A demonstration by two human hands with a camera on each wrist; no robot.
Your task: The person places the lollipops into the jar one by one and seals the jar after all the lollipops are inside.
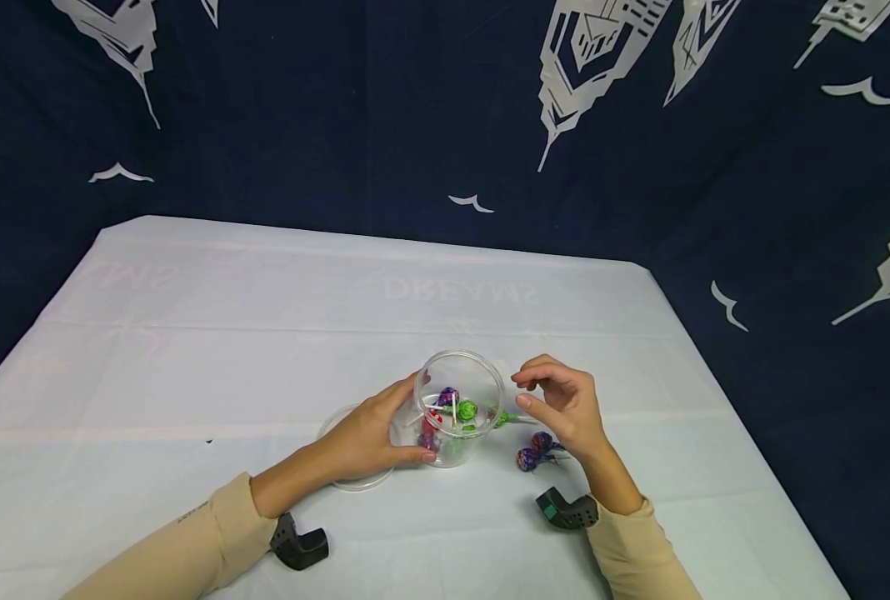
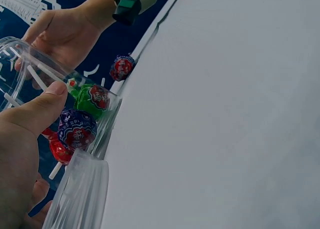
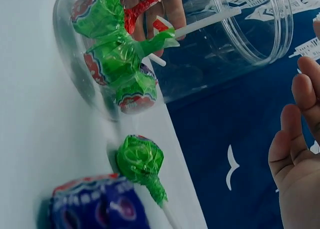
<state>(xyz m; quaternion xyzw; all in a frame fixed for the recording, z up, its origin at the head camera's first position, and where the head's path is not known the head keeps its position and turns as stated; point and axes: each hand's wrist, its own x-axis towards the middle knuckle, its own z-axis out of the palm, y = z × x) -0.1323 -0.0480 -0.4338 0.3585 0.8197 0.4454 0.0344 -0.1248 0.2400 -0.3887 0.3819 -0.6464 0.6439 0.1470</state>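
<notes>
My left hand [image 1: 373, 429] grips a clear plastic jar [image 1: 482, 367] by its left side, thumb low in front and fingers behind. The jar stands open-topped on the table. Wrapped lollipops lie inside: green [image 1: 467, 409], purple [image 1: 448, 396] and red [image 3: 134, 19], their white sticks pointing various ways. My right hand [image 1: 565, 404] hovers just right of the jar, fingers loosely bent, thumb apart, holding nothing. Below it on the table are a green lollipop [image 3: 140, 159] close to the jar and two purple lollipops [image 1: 537, 451] nearer me.
A clear round lid [image 1: 361, 483] lies left of the jar, partly hidden beneath my left hand and wrist. White cloth covers the table [image 1: 265, 367]. Dark blue fabric [image 1: 302, 125] with white building prints hangs behind and to the right.
</notes>
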